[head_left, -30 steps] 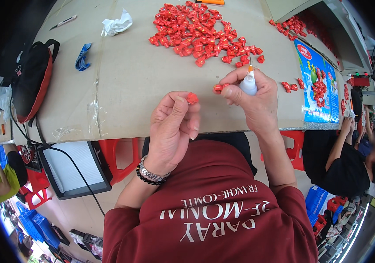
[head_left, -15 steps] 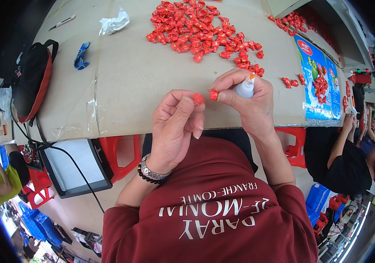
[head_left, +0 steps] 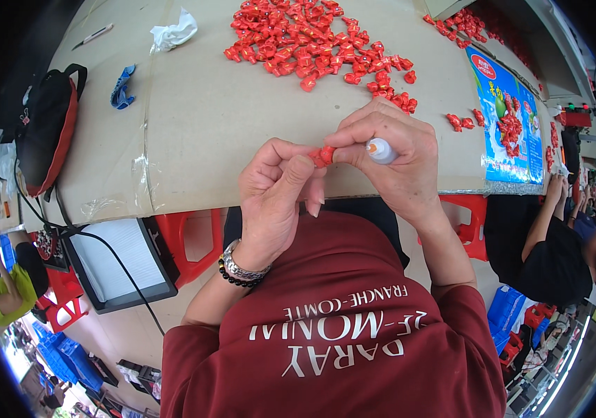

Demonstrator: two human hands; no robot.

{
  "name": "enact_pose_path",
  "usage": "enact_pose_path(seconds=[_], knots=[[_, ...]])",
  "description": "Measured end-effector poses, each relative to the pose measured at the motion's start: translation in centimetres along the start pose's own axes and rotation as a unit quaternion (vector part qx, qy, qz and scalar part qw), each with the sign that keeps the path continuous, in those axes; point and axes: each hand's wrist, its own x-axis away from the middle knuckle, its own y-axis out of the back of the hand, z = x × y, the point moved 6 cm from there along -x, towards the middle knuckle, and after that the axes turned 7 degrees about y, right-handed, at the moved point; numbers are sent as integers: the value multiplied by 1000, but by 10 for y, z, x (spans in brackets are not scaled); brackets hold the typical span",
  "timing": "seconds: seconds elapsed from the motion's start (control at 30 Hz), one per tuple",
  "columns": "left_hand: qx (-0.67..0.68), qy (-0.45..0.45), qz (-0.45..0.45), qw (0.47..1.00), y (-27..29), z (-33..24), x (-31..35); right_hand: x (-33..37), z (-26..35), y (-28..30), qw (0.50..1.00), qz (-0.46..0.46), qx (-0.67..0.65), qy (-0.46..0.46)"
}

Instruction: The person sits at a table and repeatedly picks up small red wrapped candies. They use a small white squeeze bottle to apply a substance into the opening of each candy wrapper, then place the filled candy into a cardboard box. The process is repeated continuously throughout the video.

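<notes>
My left hand [head_left: 273,191] pinches a small red plastic piece [head_left: 317,159] between thumb and fingers, just over the table's near edge. Thumb and forefinger of my right hand [head_left: 406,167] hold a second red piece [head_left: 327,152], which meets the first one. Tucked into the same right hand is a small white squeeze bottle [head_left: 383,151] with an orange tip. Beyond both hands lies a pile of red figure-like plastic pieces [head_left: 298,42], some with gold marks; their exact kind is too small to make out.
A crumpled tissue [head_left: 174,31], a pen [head_left: 93,36], a blue strip [head_left: 123,87] and a black-and-red bag [head_left: 52,132] lie on the left of the table [head_left: 193,139]. A blue printed sheet [head_left: 497,83] bears more red pieces. A person in black [head_left: 538,244] works at right.
The two red pieces, apart before, now touch. My right hand has moved slightly left and turned, so the bottle's tip tilts toward me instead of pointing up.
</notes>
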Motion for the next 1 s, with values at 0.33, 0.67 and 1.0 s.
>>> enact_pose_path(seconds=[0.33,0.67,1.0], knots=[[-24,-10,-13,1000,0,1,0,6,-11,-4,996,-10,-56,-76],[-69,-25,-3,997,1,-1,-1,16,-15,-9,996,-30,-65,-61],[-112,-45,8,993,-5,-5,-1,21,-9,-4,996,-62,-58,26]])
